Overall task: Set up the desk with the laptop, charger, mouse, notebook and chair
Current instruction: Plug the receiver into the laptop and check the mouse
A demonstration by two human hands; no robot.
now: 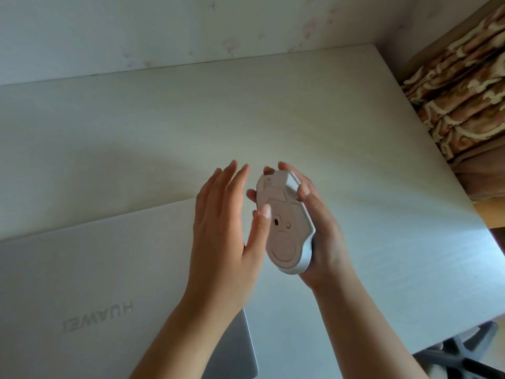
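My right hand [319, 231] grips a white wireless mouse [287, 228] above the desk, its underside turned up toward me. My left hand [221, 233] is beside it with straight fingers, and its thumb tip touches the mouse's underside near the sensor. A closed silver laptop [95, 291] with its logo facing up lies on the white desk [164, 127] at the lower left, partly under my left forearm. The dark base of a chair [459, 354] shows below the desk's right edge. No charger or notebook is in view.
The desk stands against a pale wall [191, 28] at the back. Patterned brown fabric [464, 91] lies beyond the desk's right edge, with a wooden surface [492, 214] below it.
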